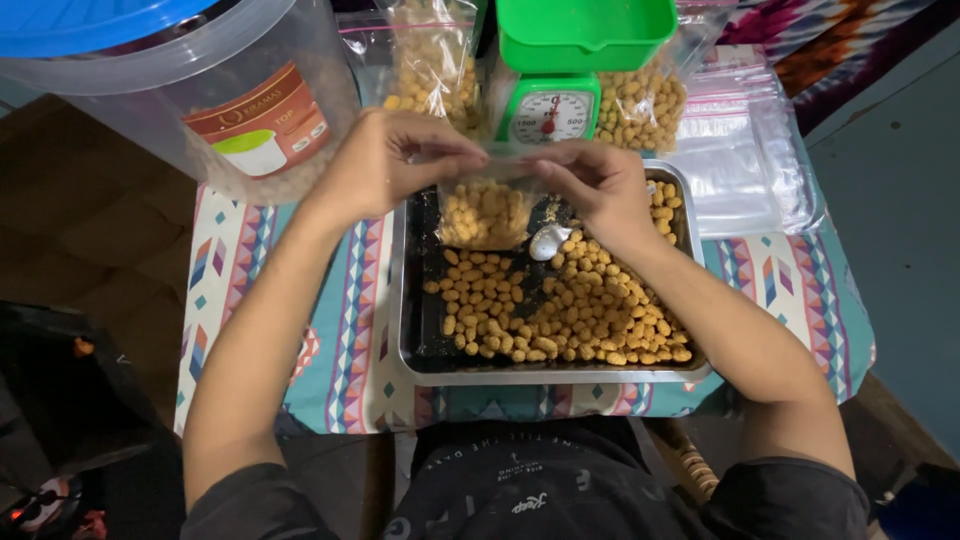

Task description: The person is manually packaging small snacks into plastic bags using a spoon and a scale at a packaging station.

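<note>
My left hand (395, 160) and my right hand (590, 185) both pinch the top edge of a small clear plastic bag (485, 213) partly filled with yellow coated nuts. The bag hangs just above the far left part of a metal tray (410, 355). Many loose yellow nuts (570, 305) lie in the tray, mostly toward its right side. A small white scoop (548, 241) rests among the nuts under my right hand.
A green kitchen scale (560, 70) with a green bowl stands behind the tray. Filled bags of nuts (435, 65) sit beside it. A stack of clear bags (740, 150) lies at right. A big clear tub (230, 100) with blue lid stands at left.
</note>
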